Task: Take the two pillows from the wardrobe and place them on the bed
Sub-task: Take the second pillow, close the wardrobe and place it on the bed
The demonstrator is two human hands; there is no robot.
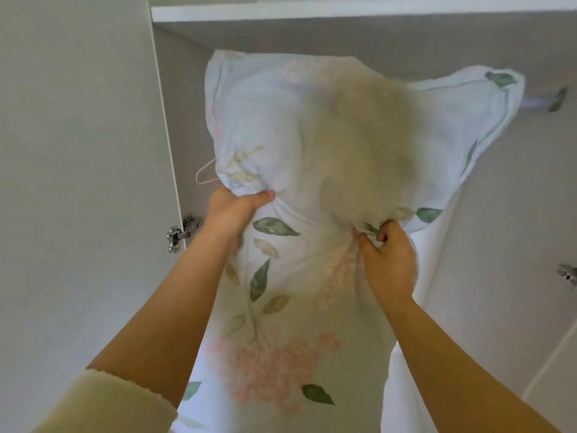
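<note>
Floral pillow: centre of view, lifted inside the open wardrobe, top corners reaching toward 12 and 2 o'clock, lower cloth trailing down to 6 o'clock. White cover printed with green leaves and pink flower clusters

Left hand: at 9 o'clock of the pillow's middle, fingers closed tight on a bunched fold of the cover. Right hand: at 4 o'clock of the same middle, fingers pinched shut on gathered cloth. Grip at two sides judged to keep the soft bulk from sagging or folding while drawn out of the wardrobe

Shelf: white board across 12 o'clock, above the pillow. Wardrobe door: open, filling the 9 o'clock side, metal hinge at its inner edge. Pink hanger hook: just behind the pillow's left edge, beside the left hand; possible snag. Rail bracket: at 3 o'clock, rail mostly hidden by the pillow

Second pillow: cannot tell whether the lower floral cloth toward 6 o'clock belongs to it or to the first. Pale blurred patch over the pillow's middle: not identifiable. Bed: out of view. Cream sleeve: cut off at 7 o'clock
</note>
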